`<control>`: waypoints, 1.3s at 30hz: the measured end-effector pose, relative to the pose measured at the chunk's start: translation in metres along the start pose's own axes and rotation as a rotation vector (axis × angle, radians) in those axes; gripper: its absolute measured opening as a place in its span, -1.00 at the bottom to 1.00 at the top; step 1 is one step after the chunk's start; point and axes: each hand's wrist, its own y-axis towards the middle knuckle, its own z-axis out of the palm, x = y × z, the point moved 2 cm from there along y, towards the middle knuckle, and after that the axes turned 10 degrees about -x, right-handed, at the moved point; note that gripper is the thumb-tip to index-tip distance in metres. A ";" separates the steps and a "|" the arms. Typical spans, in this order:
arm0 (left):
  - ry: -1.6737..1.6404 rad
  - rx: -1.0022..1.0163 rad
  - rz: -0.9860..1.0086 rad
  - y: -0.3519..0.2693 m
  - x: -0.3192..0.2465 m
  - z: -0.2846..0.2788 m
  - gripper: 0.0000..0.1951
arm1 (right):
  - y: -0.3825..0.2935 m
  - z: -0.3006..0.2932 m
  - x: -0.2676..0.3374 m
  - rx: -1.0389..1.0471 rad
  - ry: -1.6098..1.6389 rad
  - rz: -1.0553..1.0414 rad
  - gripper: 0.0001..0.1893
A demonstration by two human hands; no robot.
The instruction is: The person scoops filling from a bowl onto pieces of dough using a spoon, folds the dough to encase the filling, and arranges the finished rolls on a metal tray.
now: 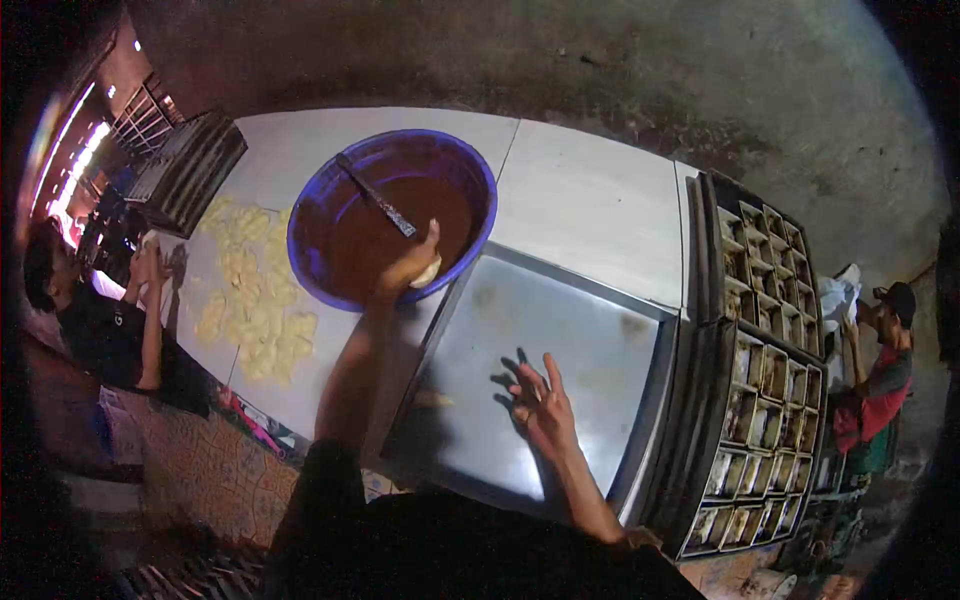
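My left hand [411, 264] is at the near right rim of a blue plastic tub [298, 277], with a pale piece of dough [426, 274] held in it. The tub holds brown powder or liquid [360, 240], which of the two I cannot tell. A dark, long-handled tool [375, 196] leans inside. My right hand [541, 405] is over a square metal tray [570, 330], fingers apart and holding nothing. One small pale piece [433, 399] lies at the tray's left side. Many flattened pale dough pieces [259, 300] are spread on the white tabletop [592, 217] left of the tub.
Racks of small rectangular metal moulds [765, 442] are stacked at the right. Corrugated dark metal pans [191, 172] stand at the table's far left. A co-worker in black [112, 330] works at the left edge; another person in red and grey [874, 390] holds white cloth or bag beyond the moulds.
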 end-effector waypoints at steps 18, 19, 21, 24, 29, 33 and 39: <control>-0.947 -0.118 -0.037 -0.282 -0.057 0.166 -0.53 | -0.031 0.032 0.009 -0.304 -0.950 -0.467 -0.78; -0.624 -0.155 0.153 -0.288 -0.056 0.165 -0.51 | -0.038 0.038 0.010 -0.134 -1.233 -0.690 -0.75; -0.499 -0.126 0.282 -0.297 -0.051 0.163 -0.57 | -0.046 0.031 0.015 -0.030 -1.225 -0.723 -0.78; -0.755 -0.020 0.228 -0.309 -0.047 0.171 -0.73 | -0.055 0.027 0.025 -0.241 -0.796 -0.655 -0.92; -0.691 -0.068 0.101 -0.310 -0.030 0.184 -0.75 | -0.072 0.035 0.023 -0.009 -1.025 -0.703 -0.84; -0.865 -0.177 0.048 -0.317 -0.025 0.200 -0.76 | -0.082 0.026 0.017 -0.113 -1.162 -0.589 -0.86; -0.801 -0.059 0.246 -0.315 -0.013 0.200 -0.55 | -0.067 -0.008 0.006 -0.045 -0.906 0.247 -0.53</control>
